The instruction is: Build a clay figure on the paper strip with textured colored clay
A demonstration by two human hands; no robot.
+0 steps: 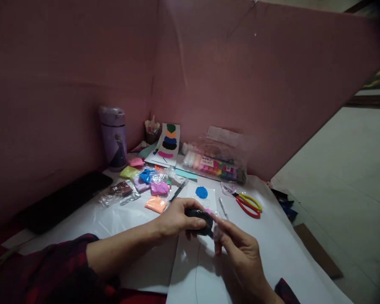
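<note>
My left hand [177, 218] is closed round a packet of black clay [202, 220], thumb on top. At the packet's right end, my right hand [240, 247] pinches its clear plastic wrapper [216, 231]. Both hands are above white paper [190, 270] on the table. Just beyond them lies a sheet with a blue clay disc [202, 192] and a bit of pink partly hidden by my hands. A silver pen-like tool [223, 208] lies to the right of that sheet, and a dark pen [178, 191] to its left.
Scissors with red and yellow handles [248, 205] lie to the right. Several coloured clay packets [159, 188] are on the left, near a purple bottle [113, 139]. Behind are a painted card [170, 143] and a bag of coloured clay [213, 162], against a pink wall [209, 84].
</note>
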